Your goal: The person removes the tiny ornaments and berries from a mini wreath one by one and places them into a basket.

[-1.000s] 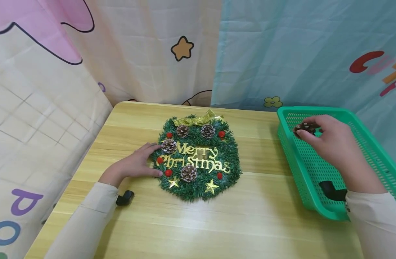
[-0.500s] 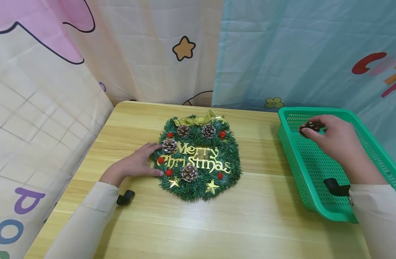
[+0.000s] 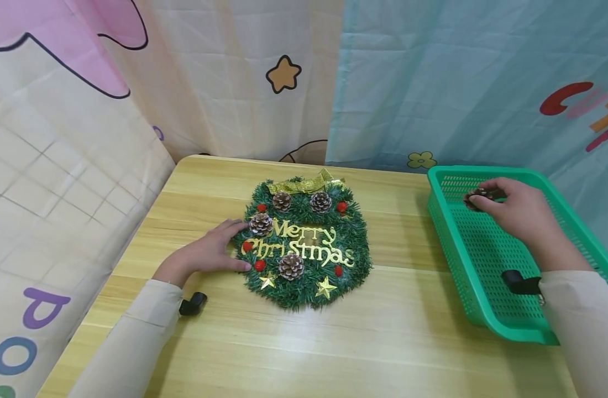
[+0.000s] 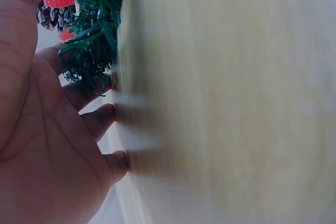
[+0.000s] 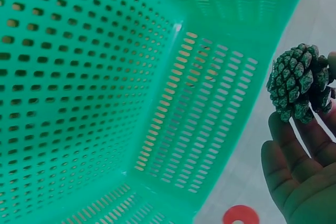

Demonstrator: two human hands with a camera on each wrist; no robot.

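Note:
A green wreath (image 3: 349,237) lies on the wooden table (image 3: 284,348). It bears several pine cones (image 3: 291,267), red berries (image 3: 260,266), gold stars (image 3: 326,288), a gold ribbon (image 3: 304,184) and gold "Merry Christmas" lettering (image 3: 314,251). At its left edge rests my left hand (image 3: 206,249), fingers spread; the left wrist view shows fingertips (image 4: 119,162) on the tabletop and green strands (image 4: 94,40) beside them. Over the green basket (image 3: 448,249), my right hand (image 3: 520,213) pinches a loose pine cone (image 5: 299,83) between thumb and fingers, apart from the basket's floor.
The basket has perforated walls (image 5: 199,114) and stands at the table's right side. Printed curtains (image 3: 408,83) hang behind the table and along its left. Black wrist devices (image 3: 193,304) sit near both cuffs.
My right hand, still pinching the pine cone, has shifted slightly right over the basket. The left hand and wreath stay in place.

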